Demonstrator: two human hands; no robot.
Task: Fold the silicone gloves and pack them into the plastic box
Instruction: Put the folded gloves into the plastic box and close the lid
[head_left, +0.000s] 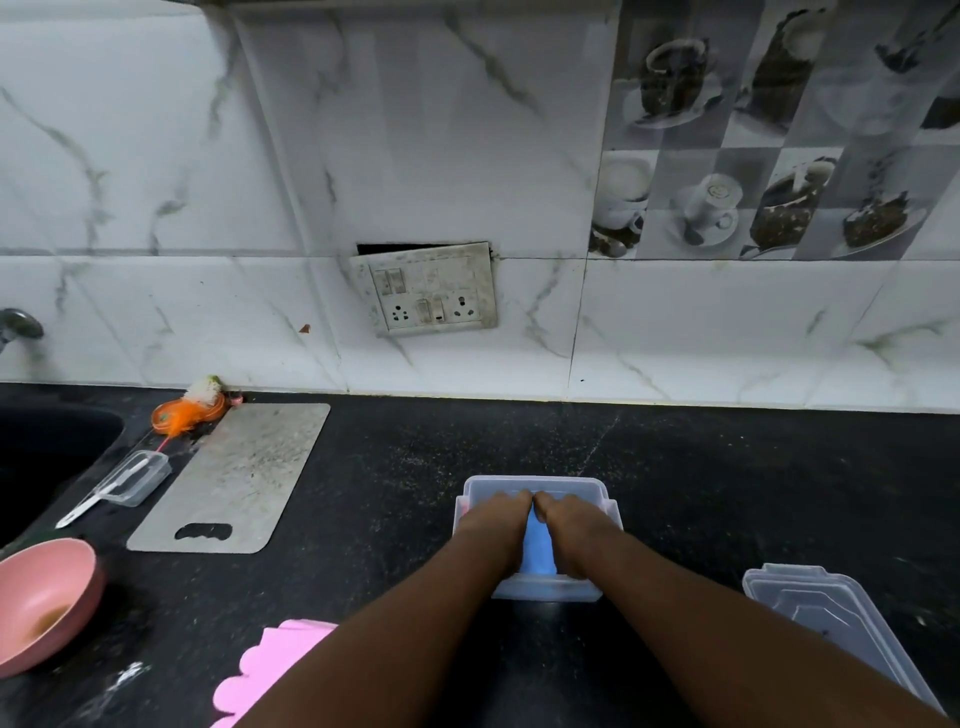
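Observation:
A clear plastic box (545, 590) sits on the black counter, straight ahead. A folded blue silicone glove (537, 548) lies inside it. My left hand (493, 525) and my right hand (571, 525) are both down in the box, side by side, pressing on the blue glove with their fingertips meeting at the far end. Most of the glove is hidden under my hands. A pink silicone glove (265, 670) with a scalloped edge lies on the counter at the near left, partly under my left forearm. The box's clear lid (831, 623) lies to the right.
A steel cutting board (234, 478) lies left of centre. A pink bowl (41, 603) stands at the near left edge beside the dark sink (47, 447). A small clear case (135, 478) and an orange scrubber (182, 413) sit near the wall. A switch panel (426, 288) hangs on the tiles.

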